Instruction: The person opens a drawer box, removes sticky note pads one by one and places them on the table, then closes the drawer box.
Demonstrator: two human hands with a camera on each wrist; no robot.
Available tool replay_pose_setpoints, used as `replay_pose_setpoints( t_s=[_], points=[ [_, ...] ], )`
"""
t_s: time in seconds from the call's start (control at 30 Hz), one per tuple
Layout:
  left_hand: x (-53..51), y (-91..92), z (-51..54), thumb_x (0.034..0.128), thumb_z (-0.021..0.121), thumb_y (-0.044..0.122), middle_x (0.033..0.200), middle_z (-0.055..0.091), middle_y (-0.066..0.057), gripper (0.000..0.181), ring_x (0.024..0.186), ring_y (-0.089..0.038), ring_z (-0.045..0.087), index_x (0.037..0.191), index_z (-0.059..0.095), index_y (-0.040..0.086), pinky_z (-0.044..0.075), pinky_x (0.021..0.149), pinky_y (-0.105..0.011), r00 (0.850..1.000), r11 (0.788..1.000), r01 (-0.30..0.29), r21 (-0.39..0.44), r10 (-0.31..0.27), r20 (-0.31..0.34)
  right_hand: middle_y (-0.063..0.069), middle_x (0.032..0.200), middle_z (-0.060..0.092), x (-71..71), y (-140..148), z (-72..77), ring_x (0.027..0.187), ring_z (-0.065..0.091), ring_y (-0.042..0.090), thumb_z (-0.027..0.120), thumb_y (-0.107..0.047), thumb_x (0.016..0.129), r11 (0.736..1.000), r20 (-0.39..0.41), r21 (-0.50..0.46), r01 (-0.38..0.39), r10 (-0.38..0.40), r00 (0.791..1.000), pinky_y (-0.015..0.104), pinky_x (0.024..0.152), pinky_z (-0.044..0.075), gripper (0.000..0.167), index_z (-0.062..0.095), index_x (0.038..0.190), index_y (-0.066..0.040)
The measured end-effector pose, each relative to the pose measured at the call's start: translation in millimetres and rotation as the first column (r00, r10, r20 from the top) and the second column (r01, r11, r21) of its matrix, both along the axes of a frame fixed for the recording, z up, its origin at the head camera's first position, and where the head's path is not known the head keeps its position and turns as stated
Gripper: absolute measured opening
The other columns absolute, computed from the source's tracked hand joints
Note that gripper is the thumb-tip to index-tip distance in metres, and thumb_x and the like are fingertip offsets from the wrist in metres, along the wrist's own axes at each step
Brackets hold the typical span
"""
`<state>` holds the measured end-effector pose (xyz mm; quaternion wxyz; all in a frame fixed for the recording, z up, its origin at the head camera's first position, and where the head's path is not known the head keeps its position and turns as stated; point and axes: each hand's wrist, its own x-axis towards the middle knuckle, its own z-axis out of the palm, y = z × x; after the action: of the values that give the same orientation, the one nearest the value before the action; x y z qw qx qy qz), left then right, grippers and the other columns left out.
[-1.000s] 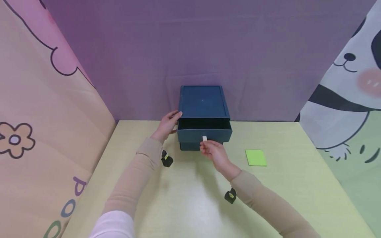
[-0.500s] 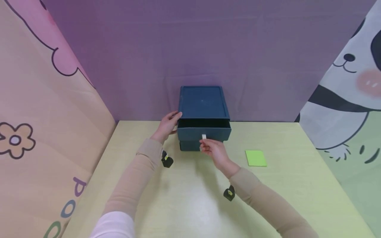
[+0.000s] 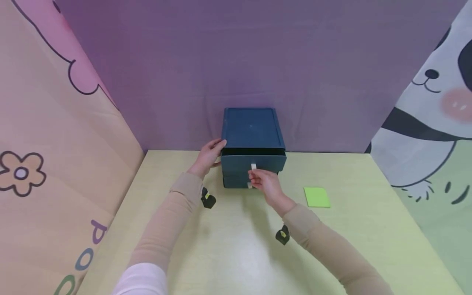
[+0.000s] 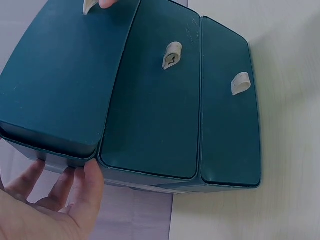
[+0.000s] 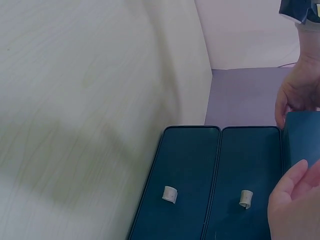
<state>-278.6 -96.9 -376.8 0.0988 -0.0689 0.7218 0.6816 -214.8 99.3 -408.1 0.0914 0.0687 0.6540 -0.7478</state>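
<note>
- Head view, nearest first: two tan sleeves [image 3: 332, 252] reach over one pale table [image 3: 228, 258], faintly grained on top, with two small black devices [image 3: 283, 234] poking out at the wrists.
- Right hand [image 3: 268, 185] now: fingers curled, thumb and fingertip pinching a pale pull tab [image 3: 253, 166], a small looped strip!
- One flat lime-green square [image 3: 317, 197] lies to the right, well apart.
- Here's the top drawer [image 3: 236, 163], partly out, dark gap behind its front; left wrist view counts three stacked drawers, three tabs.
- Left hand [image 3: 208, 157]: fingers spread, only slightly bent, touching the left side of the cabinet [image 3: 252, 127], not wrapped round it.
- One cabinet, dark blue, smooth, boxy, sits at the table's back edge; drawer fronts face the person, each longest side to side.
- Farthest: one creased purple cloth [image 3: 239, 53], flanked by two printed panels [image 3: 73, 135].
</note>
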Motion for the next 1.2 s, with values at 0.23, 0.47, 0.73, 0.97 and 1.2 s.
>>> replay_pose_setpoints(
  t_s=[0.23, 0.47, 0.73, 0.97, 1.2],
  points=[
    [-0.3, 1.0, -1.6, 0.0953, 0.053, 0.042, 0.143, 0.042, -0.007, 0.057, 0.119, -0.027, 0.045, 0.145, 0.039, 0.020, 0.044, 0.099, -0.048, 1.000, 1.000, -0.003, -0.003, 0.004, 0.010, 0.002, 0.081, 0.063, -4.8, -1, -2.5, 0.066, 0.055, 0.009, 0.049, -0.012, 0.098, 1.000, 0.010, 0.005, 0.008, -0.008, 1.000, 0.022, 0.072, 0.051, 0.033, 0.059, 0.116, 0.013],
    [-1.6, 2.5, -1.7, 0.0950, 0.054, 0.043, 0.146, 0.040, -0.007, 0.058, 0.125, -0.030, 0.043, 0.146, 0.038, 0.020, 0.045, 0.098, -0.047, 1.000, 1.000, 0.001, 0.001, -0.001, 0.015, 0.002, 0.078, 0.064, -10.7, -1, -3.0, 0.065, 0.056, 0.007, 0.048, -0.011, 0.098, 1.000, 0.000, -0.002, 0.025, -0.025, 1.000, 0.020, 0.069, 0.051, 0.033, 0.058, 0.116, 0.015],
    [-2.6, 2.8, -1.7, 0.0953, 0.053, 0.043, 0.148, 0.038, -0.006, 0.057, 0.130, -0.032, 0.042, 0.146, 0.038, 0.021, 0.045, 0.099, -0.047, 1.000, 1.000, 0.013, 0.005, -0.013, 0.016, 0.000, 0.075, 0.064, -15.2, -1, -3.0, 0.067, 0.059, 0.010, 0.049, -0.010, 0.097, 0.999, 0.003, 0.002, 0.037, -0.037, 0.999, 0.023, 0.072, 0.052, 0.032, 0.059, 0.115, 0.014],
    [-2.5, 0.1, -4.3, 0.0957, 0.052, 0.043, 0.149, 0.037, -0.006, 0.058, 0.133, -0.032, 0.040, 0.147, 0.036, 0.021, 0.044, 0.100, -0.047, 1.000, 1.000, 0.014, 0.005, -0.014, 0.018, -0.004, 0.071, 0.062, -17.6, -3, 0.5, 0.066, 0.058, 0.008, 0.049, -0.011, 0.097, 1.000, 0.021, 0.005, 0.025, -0.025, 0.999, 0.031, 0.083, 0.052, 0.032, 0.059, 0.115, 0.014],
    [-1.7, -0.9, -4.3, 0.0956, 0.051, 0.045, 0.150, 0.035, -0.006, 0.059, 0.133, -0.033, 0.039, 0.147, 0.035, 0.021, 0.044, 0.100, -0.047, 1.000, 1.000, 0.016, 0.000, -0.016, 0.008, -0.002, 0.073, 0.062, -19.6, -3, 1.0, 0.065, 0.057, 0.008, 0.049, -0.010, 0.097, 1.000, 0.014, -0.002, 0.023, -0.023, 1.000, 0.028, 0.080, 0.053, 0.030, 0.059, 0.113, 0.013]
  ],
)
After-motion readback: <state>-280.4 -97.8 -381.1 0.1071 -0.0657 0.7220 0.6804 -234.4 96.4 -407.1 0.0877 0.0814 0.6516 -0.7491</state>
